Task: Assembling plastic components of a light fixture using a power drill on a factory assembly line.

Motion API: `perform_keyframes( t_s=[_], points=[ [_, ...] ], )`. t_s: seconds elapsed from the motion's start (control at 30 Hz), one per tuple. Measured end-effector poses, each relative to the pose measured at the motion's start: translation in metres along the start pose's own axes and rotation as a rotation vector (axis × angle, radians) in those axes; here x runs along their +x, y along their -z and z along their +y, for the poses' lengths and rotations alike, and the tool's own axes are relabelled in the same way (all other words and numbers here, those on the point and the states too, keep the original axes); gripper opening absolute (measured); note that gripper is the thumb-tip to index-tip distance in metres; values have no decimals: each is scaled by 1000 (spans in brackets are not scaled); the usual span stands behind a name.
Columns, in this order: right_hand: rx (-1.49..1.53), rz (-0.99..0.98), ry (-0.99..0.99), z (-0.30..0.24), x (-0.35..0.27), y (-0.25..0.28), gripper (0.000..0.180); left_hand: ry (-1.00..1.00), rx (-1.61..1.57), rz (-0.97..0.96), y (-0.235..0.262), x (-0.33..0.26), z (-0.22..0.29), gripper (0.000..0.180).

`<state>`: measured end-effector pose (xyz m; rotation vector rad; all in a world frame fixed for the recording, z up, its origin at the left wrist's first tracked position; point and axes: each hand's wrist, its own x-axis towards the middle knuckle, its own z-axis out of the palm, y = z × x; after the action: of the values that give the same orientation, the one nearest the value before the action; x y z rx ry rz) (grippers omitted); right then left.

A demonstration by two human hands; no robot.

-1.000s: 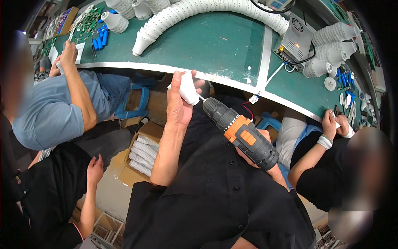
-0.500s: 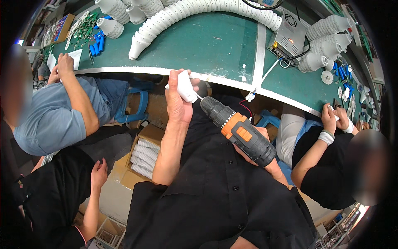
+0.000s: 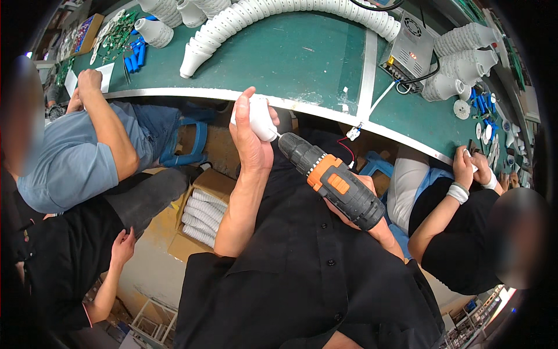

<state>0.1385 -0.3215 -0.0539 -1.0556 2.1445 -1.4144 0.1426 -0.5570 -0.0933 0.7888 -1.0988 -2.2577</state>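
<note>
Left hand (image 3: 251,136): wrapped around a small white plastic cone-shaped housing (image 3: 260,118), held up just below the edge of the green work surface (image 3: 302,64).
Right hand (image 3: 372,224): closed on the grip of a black and orange cordless screwdriver (image 3: 334,180), mostly hidden behind it.
Contact: the driver's bit meets the housing's side.
Progress: driving a screw seems under way; whether it is seated cannot be told.
Done pieces: long nested rows of white housings (image 3: 302,11) lie on the surface.
Supply: more white pieces sit in a cardboard box (image 3: 200,212) on the floor.
</note>
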Motion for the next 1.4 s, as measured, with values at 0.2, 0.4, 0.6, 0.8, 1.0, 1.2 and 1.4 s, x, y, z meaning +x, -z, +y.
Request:
perform_keyframes(
  t_s=[0.2, 0.4, 0.6, 0.8, 1.0, 1.2, 1.4],
  points=[
    [-20, -43, 2, 2, 0, 3, 39, -4, -36, -21, 1, 0, 0, 58],
    [-25, -16, 33, 3, 1, 3, 43, 0, -122, -49, 4, 5, -1, 62],
    [-66, -97, 4, 4, -1, 8, 43, -26, -103, -39, 1, 7, -6, 59],
    [-55, -42, 1, -2, 1, 3, 36, -64, -91, -62, 2, 7, -6, 55],
    [16, -73, -25, -7, 0, 3, 26, -95, -90, -109, 5, 0, -3, 56],
    [24, -20, 35, -9, -12, -4, 31, -178, -124, -102, -4, -12, 1, 57],
    [50, -14, -11, -7, -14, -3, 33, -177, -110, -121, -7, -13, 1, 55]
  ],
)
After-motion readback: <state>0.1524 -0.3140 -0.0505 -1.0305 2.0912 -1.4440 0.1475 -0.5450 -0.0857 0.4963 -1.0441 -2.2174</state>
